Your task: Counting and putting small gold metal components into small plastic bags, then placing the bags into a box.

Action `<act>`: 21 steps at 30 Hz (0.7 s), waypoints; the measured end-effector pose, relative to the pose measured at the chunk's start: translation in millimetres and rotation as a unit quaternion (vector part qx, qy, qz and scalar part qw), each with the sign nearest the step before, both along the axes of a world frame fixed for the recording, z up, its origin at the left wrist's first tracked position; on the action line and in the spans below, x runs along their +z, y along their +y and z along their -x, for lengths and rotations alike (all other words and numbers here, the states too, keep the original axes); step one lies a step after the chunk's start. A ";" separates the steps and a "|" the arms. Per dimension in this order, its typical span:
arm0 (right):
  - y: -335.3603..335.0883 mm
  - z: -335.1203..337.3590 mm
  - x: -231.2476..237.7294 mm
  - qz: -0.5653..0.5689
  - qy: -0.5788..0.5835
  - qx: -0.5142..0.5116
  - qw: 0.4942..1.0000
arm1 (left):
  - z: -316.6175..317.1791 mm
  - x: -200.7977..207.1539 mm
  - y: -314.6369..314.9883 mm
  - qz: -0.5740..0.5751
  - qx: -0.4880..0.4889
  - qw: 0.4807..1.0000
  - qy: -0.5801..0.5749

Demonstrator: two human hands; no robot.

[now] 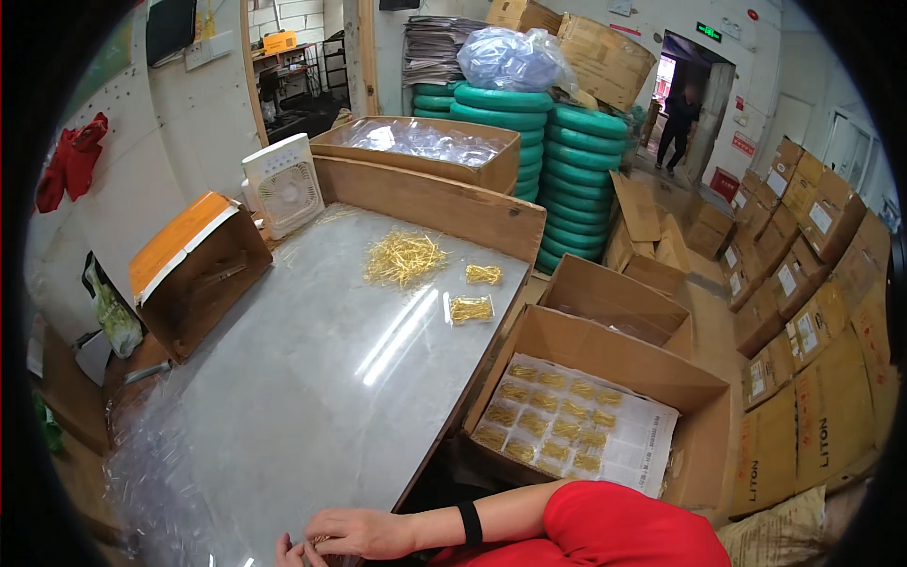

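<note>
My right hand [354,532] is at the table's near edge, its fingers curled together with my left hand [289,551]. Only a few fingertips of the left show at the lower rim. Whatever they pinch is too small and hidden to make out. Beside them, to the left, lies a spread of clear plastic bags [161,472]. Farther off on the grey tabletop [312,378] sits a loose heap of thin gold-coloured pieces [404,258]. Right of it are a small gold bundle [483,274] and a clear packet of gold pieces [470,309].
An open carton [699,397] at the right holds rows of gold packets on a printed sheet. A white fan [288,184] and a tipped orange-topped box [194,269] stand at the left. A wooden board [435,203] edges the table's far side. A person [678,128] stands by the doorway.
</note>
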State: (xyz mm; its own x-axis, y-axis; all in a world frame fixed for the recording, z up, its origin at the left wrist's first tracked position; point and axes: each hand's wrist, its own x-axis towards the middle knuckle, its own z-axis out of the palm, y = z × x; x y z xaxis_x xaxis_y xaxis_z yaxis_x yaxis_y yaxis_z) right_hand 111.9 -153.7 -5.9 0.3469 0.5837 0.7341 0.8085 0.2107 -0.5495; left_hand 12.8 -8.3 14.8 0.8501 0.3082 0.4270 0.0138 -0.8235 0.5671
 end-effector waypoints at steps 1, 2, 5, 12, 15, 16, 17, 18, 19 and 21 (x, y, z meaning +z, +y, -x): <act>-0.1 0.2 1.0 0.010 0.012 -0.005 1.000 | -0.3 -1.0 0.1 0.045 0.009 0.999 0.000; -0.5 0.2 1.4 0.012 0.012 -0.008 1.000 | -0.3 -1.5 -1.5 0.046 0.006 0.999 0.000; 3.2 4.6 -1.2 0.041 0.080 -0.022 0.996 | 2.2 3.3 -4.0 0.151 0.039 0.988 0.022; 6.1 4.9 25.8 0.074 0.052 -0.089 0.992 | 14.3 -35.8 6.8 -0.002 -0.028 0.999 -0.030; -8.1 1.0 17.5 0.088 0.100 -0.116 0.984 | -2.3 -22.5 -3.6 -0.066 -0.055 0.995 -0.050; -15.5 -1.3 5.5 0.071 0.130 -0.120 0.982 | -3.3 -20.8 -5.5 -0.091 -0.050 0.994 -0.034; -20.5 -4.0 0.9 0.075 0.161 -0.153 0.972 | -2.7 -20.0 -7.9 -0.100 -0.040 0.994 -0.030; -24.1 -7.3 12.3 0.091 0.198 -0.161 0.963 | 0.3 -18.7 -6.7 -0.106 -0.044 0.993 -0.019; -25.7 -9.5 15.8 0.092 0.202 -0.175 0.959 | 3.6 -15.7 -7.1 -0.102 -0.044 0.994 -0.016; -27.0 -10.8 15.5 0.101 0.150 -0.166 0.969 | 7.6 -14.2 -8.6 -0.099 -0.038 0.994 -0.011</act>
